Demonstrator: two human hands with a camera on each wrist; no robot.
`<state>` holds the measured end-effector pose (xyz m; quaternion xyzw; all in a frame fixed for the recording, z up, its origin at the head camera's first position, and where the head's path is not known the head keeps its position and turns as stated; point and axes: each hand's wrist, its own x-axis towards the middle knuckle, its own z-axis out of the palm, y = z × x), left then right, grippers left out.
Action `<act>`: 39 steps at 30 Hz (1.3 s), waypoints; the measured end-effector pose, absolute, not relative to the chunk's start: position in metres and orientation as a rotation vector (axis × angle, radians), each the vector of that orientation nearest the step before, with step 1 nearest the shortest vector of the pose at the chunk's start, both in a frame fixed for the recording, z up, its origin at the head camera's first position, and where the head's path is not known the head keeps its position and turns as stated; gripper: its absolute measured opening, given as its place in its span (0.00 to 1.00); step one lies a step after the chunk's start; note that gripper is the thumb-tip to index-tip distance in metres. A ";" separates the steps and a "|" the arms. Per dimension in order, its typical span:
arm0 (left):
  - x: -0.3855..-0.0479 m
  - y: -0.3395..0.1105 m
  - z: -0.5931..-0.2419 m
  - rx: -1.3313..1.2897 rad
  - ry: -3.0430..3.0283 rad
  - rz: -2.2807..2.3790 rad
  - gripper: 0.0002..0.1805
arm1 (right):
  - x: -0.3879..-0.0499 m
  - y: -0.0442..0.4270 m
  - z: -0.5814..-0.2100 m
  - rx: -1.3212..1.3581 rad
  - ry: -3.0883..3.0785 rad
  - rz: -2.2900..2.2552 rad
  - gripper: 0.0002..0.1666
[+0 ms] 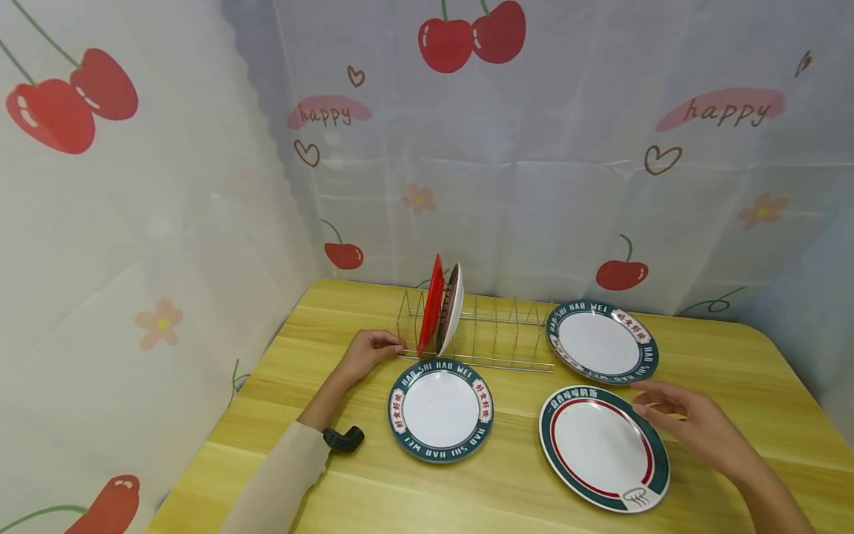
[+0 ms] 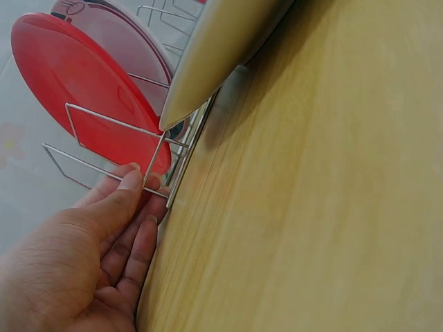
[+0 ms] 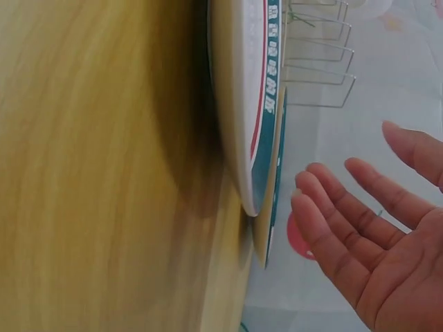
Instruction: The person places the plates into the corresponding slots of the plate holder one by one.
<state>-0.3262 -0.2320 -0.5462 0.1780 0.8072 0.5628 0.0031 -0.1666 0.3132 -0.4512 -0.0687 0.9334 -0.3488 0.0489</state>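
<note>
My left hand (image 1: 367, 356) pinches the left front end of a wire dish rack (image 1: 510, 368) between thumb and fingers, seen closely in the left wrist view. A red plate (image 1: 431, 308) and a white plate with a dark patterned face (image 1: 457, 311) stand on edge in the rack's left part. In front of it lies a white plate with a blue-green lettered rim (image 1: 440, 409). My right hand (image 1: 697, 424), fingers spread and relaxed, hovers by the right edge of a white plate with green and red rings (image 1: 600, 449). That hand holds nothing in the right wrist view.
Another plate with a blue-green lettered rim (image 1: 598, 343) lies at the rack's right end, behind the ringed plate. Everything stands on a wooden table (image 1: 520, 493). A cherry-printed cloth (image 1: 534, 215) hangs behind and at the sides.
</note>
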 end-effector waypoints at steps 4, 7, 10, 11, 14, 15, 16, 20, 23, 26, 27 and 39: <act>-0.326 -0.233 -0.546 0.553 2.542 1.756 0.07 | -0.169 0.317 -0.454 -0.175 2.757 -1.093 0.28; -0.326 -0.233 -0.547 0.558 2.550 1.749 0.06 | -0.171 0.319 -0.456 -0.148 2.653 -1.135 0.29; -0.326 -0.233 -0.546 0.562 2.552 1.744 0.07 | -0.173 0.319 -0.457 -0.111 2.586 -1.153 0.30; -0.326 -0.233 -0.546 0.563 2.552 1.743 0.07 | -0.173 0.319 -0.458 -0.105 2.583 -1.154 0.30; -0.327 -0.232 -0.545 0.554 2.552 1.742 0.07 | -0.173 0.320 -0.459 -0.069 2.628 -1.108 0.29; -0.327 -0.232 -0.545 0.548 2.550 1.745 0.07 | -0.173 0.321 -0.459 -0.052 2.654 -1.084 0.28; -0.327 -0.232 -0.545 0.547 2.547 1.749 0.07 | -0.173 0.321 -0.459 -0.042 2.673 -1.067 0.27; -0.327 -0.232 -0.545 0.542 2.542 1.754 0.07 | -0.174 0.326 -0.461 -0.008 2.694 -1.049 0.28; -0.322 -0.229 -0.540 0.523 2.556 1.746 0.07 | -0.176 0.329 -0.466 -0.010 2.649 -1.082 0.29; -0.314 -0.225 -0.529 0.509 2.566 1.740 0.06 | -0.178 0.330 -0.471 -0.020 2.551 -1.142 0.34; -0.311 -0.224 -0.525 0.505 2.566 1.740 0.06 | -0.179 0.330 -0.472 -0.018 2.512 -1.162 0.36; -0.311 -0.224 -0.522 0.524 2.537 1.744 0.06 | -0.177 0.340 -0.483 -0.202 2.250 -1.361 0.48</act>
